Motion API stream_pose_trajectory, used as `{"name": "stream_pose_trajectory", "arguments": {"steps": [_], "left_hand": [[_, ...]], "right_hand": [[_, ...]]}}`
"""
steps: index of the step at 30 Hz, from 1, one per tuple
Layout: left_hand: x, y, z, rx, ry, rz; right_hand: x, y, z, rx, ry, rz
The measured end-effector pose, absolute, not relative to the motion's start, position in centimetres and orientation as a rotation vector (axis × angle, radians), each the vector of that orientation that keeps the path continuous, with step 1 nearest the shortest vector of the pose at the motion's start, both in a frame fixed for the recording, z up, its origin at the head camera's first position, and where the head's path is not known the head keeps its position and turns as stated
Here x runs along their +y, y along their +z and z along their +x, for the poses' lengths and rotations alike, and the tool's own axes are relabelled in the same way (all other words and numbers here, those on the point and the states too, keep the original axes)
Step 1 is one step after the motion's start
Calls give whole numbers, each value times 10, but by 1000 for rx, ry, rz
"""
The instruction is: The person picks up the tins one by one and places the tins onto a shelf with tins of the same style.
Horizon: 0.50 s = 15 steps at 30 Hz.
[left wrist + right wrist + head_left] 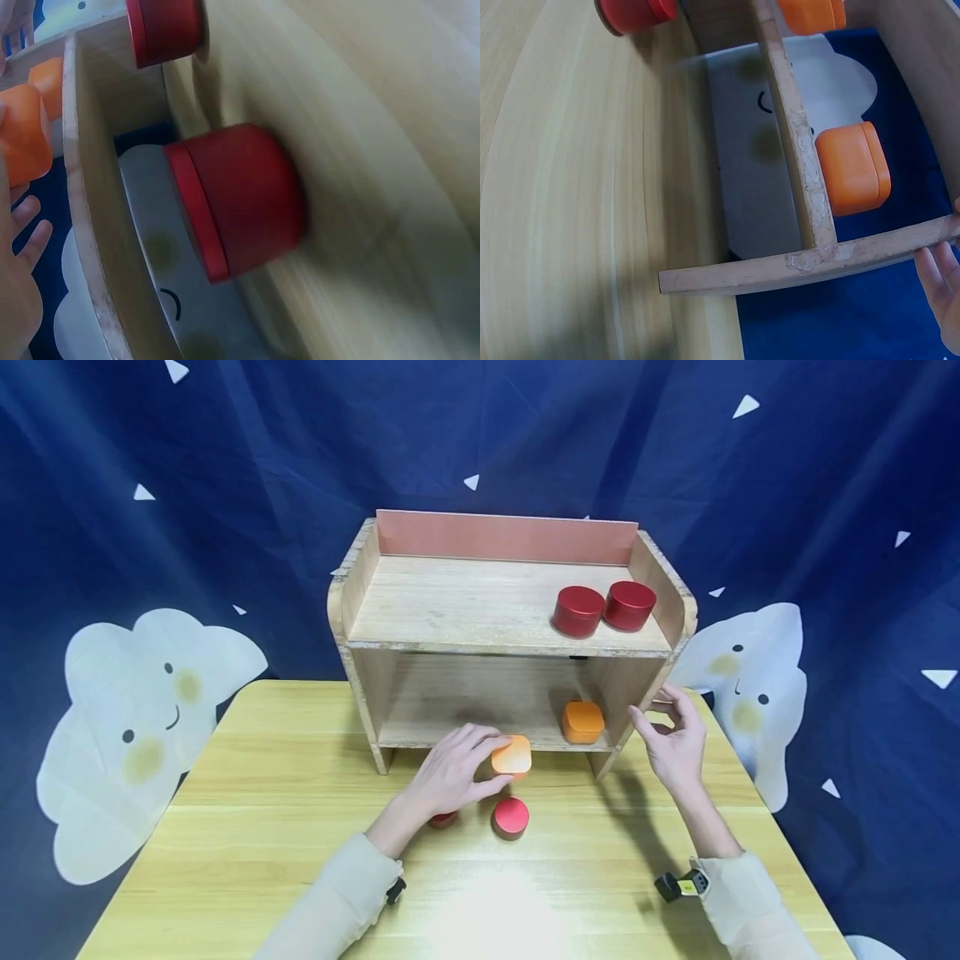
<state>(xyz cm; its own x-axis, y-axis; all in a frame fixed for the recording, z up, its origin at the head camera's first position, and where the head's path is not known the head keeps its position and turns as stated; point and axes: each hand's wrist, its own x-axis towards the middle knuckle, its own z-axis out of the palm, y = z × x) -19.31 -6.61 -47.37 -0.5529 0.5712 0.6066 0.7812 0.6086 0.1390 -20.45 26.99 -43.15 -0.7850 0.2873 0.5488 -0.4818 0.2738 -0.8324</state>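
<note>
My left hand [457, 764] pinches an orange rounded-square tin [512, 757] between thumb and fingers, just before the front edge of the wooden shelf's lower board. In the left wrist view that tin [24, 135] shows at the left edge, partly cut off. My right hand [675, 735] holds the shelf's right side panel [885, 244], fingers along its outer face and thumb by its front edge. Another orange tin [582, 722] stands on the lower board near that panel. Two red round tins [510, 818] [236, 202] stand on the table below my left hand, one mostly hidden by it in the head view.
The two-tier wooden shelf [480, 649] stands on a light wood table [262, 827]. Two more red round tins [579, 612] [630, 606] sit at the right of its top board. Behind hangs a dark blue curtain [300, 460] with white cloud shapes.
</note>
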Motion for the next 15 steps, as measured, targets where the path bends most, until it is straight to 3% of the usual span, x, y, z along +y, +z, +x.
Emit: {"name": "stream_pose_trajectory", "arguments": {"steps": [15], "left_hand": [[-40, -465, -207, -2372, -491, -1101]], "right_hand": [[270, -431, -205, -1902, 1580, 195]]}}
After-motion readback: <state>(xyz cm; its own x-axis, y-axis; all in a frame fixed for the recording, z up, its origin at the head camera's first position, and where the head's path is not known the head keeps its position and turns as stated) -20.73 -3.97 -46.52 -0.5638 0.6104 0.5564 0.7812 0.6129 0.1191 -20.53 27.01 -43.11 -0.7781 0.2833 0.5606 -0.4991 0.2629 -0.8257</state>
